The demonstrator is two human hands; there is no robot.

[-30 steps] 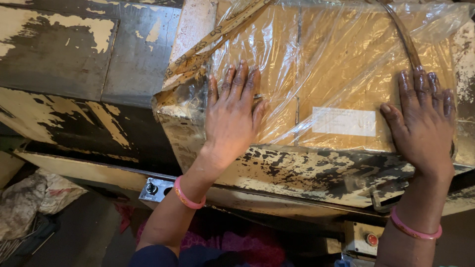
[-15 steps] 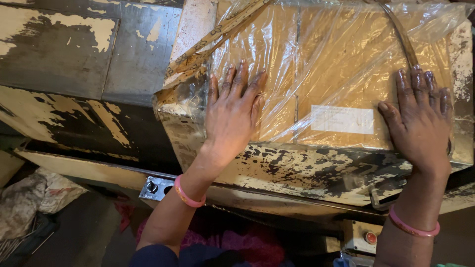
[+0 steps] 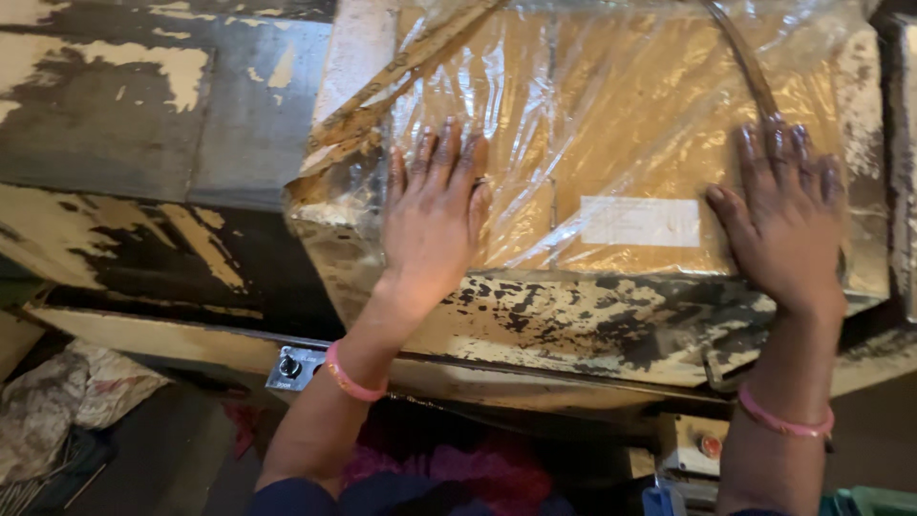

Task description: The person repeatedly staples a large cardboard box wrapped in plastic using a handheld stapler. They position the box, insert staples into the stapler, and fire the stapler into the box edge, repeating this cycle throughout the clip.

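Fingers of left hand and right hand lie spread flat (gripping nothing) on plastic-wrapped carton, which extends toward twelve o'clock.

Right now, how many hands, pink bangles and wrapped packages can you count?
hands: 2, left and right, flat on the package
pink bangles: 2, one on each wrist
plastic-wrapped brown package: 1
Total: 5

left hand: flat, palm down, fingers spread, pink band on wrist | right hand: flat, palm down, fingers together, pink band on wrist | both forearms reach forward
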